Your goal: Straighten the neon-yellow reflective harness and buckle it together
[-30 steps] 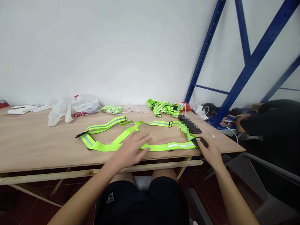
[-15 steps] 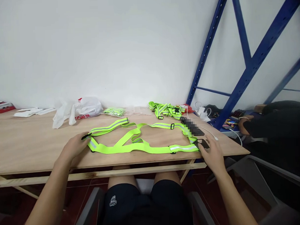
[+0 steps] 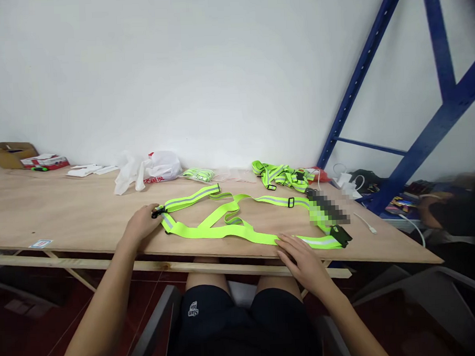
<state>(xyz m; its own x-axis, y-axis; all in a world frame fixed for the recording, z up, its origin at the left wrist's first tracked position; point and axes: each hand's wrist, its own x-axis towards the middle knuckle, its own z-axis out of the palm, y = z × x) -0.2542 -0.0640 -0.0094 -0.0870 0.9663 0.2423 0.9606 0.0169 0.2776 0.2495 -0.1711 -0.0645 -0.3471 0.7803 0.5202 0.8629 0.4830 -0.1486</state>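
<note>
Two hands flat on reflective harness [image 3: 232, 228], long axis left-right, left hand [image 3: 142, 224] pinching buckle, right hand [image 3: 302, 259] open

Reflective safety harness [image 3: 224, 227]: neon-yellow webbing with silver reflective stripes and black buckles, spread flat in an open loop with a crossing diagonal strap, near the front edge of the wooden bench [image 3: 66, 217].

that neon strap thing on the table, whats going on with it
A seated person has a neon yellow reflective harness spread flat on a wooden table. The left hand touches its left end by a black buckle; the right hand lies flat on the near strap. A second bundled harness and a white plastic bag lie by the wall.
</note>
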